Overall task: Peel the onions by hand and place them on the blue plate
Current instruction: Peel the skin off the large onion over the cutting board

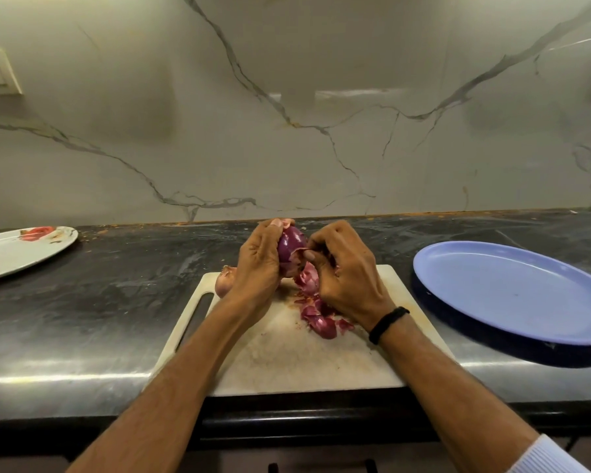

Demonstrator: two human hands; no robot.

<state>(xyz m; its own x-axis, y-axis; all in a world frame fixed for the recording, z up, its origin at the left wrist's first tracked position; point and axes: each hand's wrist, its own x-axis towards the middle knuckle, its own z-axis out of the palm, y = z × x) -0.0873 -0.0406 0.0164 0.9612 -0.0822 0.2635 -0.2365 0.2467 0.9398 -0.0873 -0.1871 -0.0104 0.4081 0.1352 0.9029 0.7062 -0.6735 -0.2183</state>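
Note:
My left hand (258, 264) grips a purple onion (290, 245) above the white cutting board (287, 356). The fingers of my right hand (347, 271) pinch a strip of its skin (307, 273), which hangs from the onion's right side. Loose purple peels (321, 319) lie in a heap on the board under my right hand. A second onion (224, 279), still in its pale skin, sits at the board's far left corner, partly hidden behind my left wrist. The blue plate (512, 295) lies on the counter to the right of the board, with nothing on it.
A white plate (21, 254) with red scraps sits at the far left of the dark counter (99, 302). A marble wall rises just behind the counter. The counter's front edge runs just below the board.

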